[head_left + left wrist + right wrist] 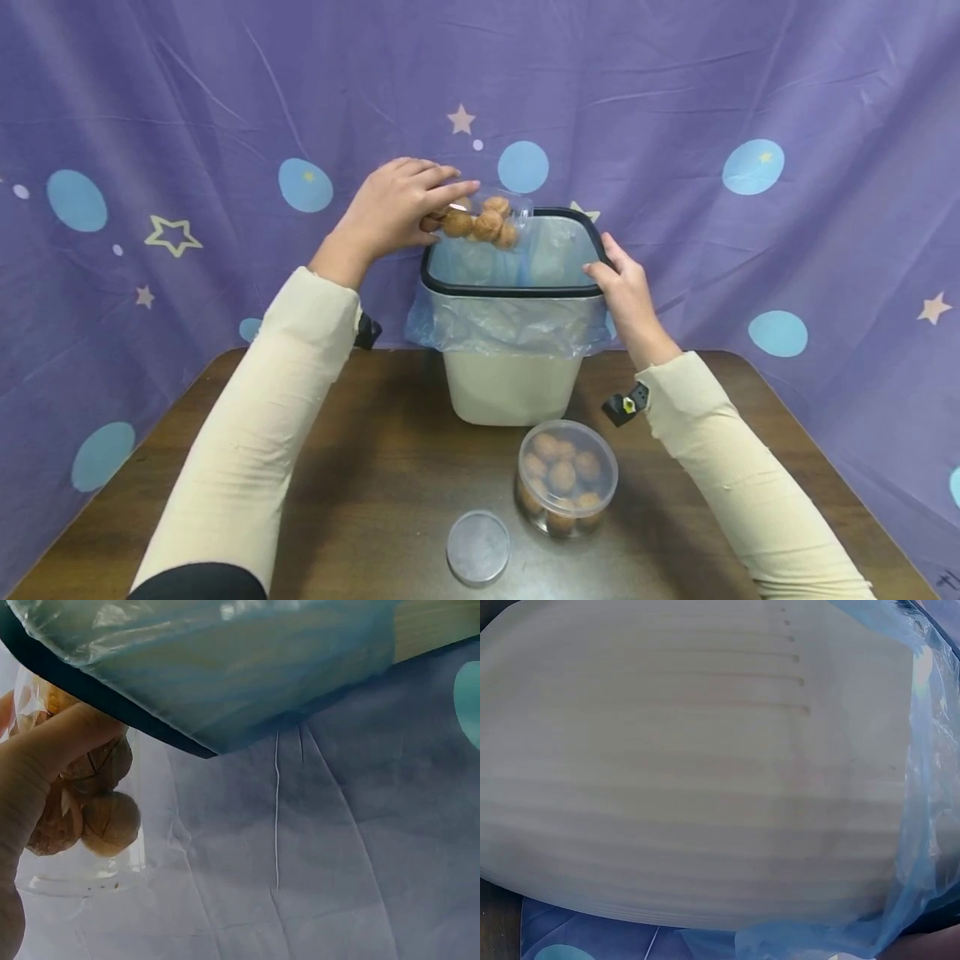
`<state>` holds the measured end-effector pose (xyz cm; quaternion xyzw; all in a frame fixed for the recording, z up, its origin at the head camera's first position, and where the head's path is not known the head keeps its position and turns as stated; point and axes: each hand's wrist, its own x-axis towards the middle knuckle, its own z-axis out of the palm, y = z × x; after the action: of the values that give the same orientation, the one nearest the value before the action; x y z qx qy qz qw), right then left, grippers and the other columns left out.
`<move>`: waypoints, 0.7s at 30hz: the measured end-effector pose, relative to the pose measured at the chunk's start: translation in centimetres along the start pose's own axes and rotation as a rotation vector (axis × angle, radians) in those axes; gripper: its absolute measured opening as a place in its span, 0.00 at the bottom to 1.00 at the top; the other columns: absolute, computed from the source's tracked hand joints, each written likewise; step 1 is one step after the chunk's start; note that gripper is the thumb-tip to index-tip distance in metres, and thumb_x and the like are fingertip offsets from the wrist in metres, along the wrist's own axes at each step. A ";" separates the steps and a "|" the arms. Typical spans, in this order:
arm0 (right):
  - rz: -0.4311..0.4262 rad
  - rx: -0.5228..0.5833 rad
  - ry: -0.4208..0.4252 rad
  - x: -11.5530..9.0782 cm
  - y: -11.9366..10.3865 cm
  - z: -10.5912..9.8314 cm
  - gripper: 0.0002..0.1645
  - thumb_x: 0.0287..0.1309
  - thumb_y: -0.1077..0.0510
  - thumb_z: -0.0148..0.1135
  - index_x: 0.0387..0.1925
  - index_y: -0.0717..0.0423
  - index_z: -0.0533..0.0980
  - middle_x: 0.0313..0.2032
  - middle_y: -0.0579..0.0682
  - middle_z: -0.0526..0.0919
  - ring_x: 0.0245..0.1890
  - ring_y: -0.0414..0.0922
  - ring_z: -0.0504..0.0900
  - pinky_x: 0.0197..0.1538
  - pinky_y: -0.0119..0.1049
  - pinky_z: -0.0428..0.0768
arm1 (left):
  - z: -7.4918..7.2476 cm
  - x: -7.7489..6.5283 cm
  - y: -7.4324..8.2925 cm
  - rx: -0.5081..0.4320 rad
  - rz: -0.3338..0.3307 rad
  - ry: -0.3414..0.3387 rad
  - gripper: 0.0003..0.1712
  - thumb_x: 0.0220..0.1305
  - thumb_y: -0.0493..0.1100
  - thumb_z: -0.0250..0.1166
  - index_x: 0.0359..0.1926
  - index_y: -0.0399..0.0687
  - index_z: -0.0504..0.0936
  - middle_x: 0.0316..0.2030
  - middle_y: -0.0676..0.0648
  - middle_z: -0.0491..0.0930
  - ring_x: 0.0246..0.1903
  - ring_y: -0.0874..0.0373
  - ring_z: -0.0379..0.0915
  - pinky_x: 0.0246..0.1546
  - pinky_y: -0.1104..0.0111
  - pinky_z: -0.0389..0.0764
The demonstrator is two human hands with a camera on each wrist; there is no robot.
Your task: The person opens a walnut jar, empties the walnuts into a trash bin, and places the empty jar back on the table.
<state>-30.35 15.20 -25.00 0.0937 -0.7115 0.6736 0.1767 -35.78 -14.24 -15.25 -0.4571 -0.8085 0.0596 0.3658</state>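
My left hand (401, 204) grips a clear plastic jar (522, 208) that lies tipped on its side above the left part of a bin's mouth. Several walnuts (487, 225) are inside the jar; the left wrist view shows small dark specks near one end of it. The cream-coloured bin (512, 387) has a black rim (517, 292) and a bluish plastic bag (525, 325) folded down over its outside. At the rim's right side my right hand (630, 296) holds on, thumb over the edge. The bin's wall fills most of the right wrist view.
In front of the bin, on the brown wooden table (390, 467), stands a round lidded tub (567, 479) of walnuts. A small round clear lid (478, 547) lies to its left. A purple patterned curtain (637, 108) hangs close behind the bin.
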 end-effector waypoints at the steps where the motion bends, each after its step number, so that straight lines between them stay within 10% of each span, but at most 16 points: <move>1: 0.001 -0.002 -0.001 0.0 0.0 0.0 0.42 0.53 0.62 0.50 0.70 0.63 0.51 0.71 0.54 0.54 0.70 0.39 0.52 0.69 0.28 0.52 | 0.0 0.0 0.0 -0.004 -0.002 -0.004 0.46 0.36 0.40 0.79 0.62 0.53 0.73 0.55 0.42 0.76 0.54 0.44 0.70 0.56 0.52 0.69; 21: 0.004 -0.024 0.011 0.1 -0.1 -0.1 0.41 0.54 0.63 0.51 0.70 0.63 0.52 0.71 0.54 0.55 0.70 0.40 0.52 0.69 0.28 0.52 | 0.2 0.0 0.1 -0.029 -0.021 -0.012 0.45 0.36 0.42 0.79 0.62 0.54 0.74 0.54 0.43 0.77 0.54 0.44 0.71 0.57 0.53 0.69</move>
<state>-30.39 15.30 -24.90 0.0865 -0.7187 0.6660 0.1800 -35.84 -14.18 -15.41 -0.4532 -0.8163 0.0468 0.3550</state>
